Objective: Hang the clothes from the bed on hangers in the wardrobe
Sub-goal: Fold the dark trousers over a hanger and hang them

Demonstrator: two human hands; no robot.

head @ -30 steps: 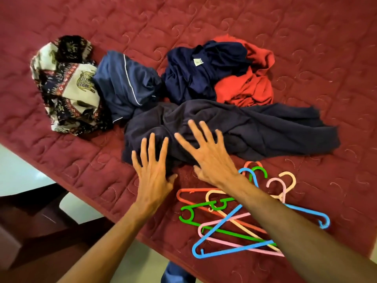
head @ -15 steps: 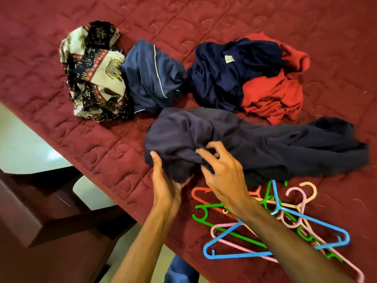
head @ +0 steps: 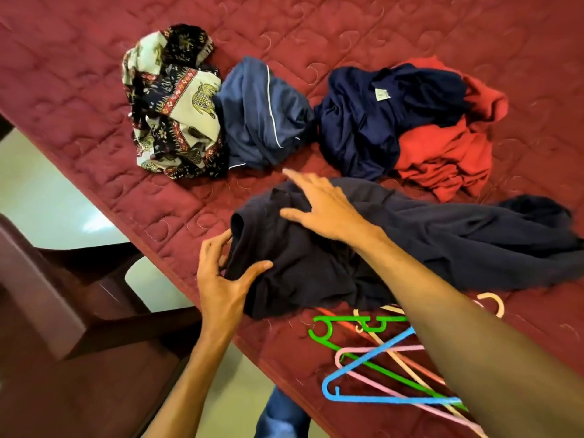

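— Quick, where's the piece u're on?
— The dark navy garment (head: 442,245) lies crumpled across the near part of the bed cover (head: 94,90), long end trailing off to my right. It's the closest of the clothes to me.
— Hands?
— L hand (head: 221,279) has its left edge: thumb on top of the cloth, fingers curled in at the fold from the side. R hand (head: 322,207) lies on top, further in, palm down, fingers straight & splayed. The index tip reaches past the garment's far edge, over the cover.
— Lifted at all?
— Can't tell. It looks bunched up, mostly resting.
— Other clothes?
— Four in a row on the far side. L to R: patterned cloth (head: 173,105), cream & black w/ red bands. Then a blue garment (head: 262,121) w/ thin white piping, touching the patterned one. Then a navy garment (head: 363,121) w/ a small white label showing, & a red garment (head: 448,153) partly under that navy one.
— Hangers?
— Heap of plastic hangers (head: 384,346) on the cover, just nearer me than the dark one, w/ my R forearm crossing over them. Green hanger (head: 347,318), blue hanger (head: 395,399), pink hanger (head: 360,349), plus cream & orange ones. The garment's near hem overlaps a few of their tops.
— Anything else?
— Brown wooden furniture (head: 63,343) off the bed's edge to my left, & pale floor (head: 47,191) beyond it.
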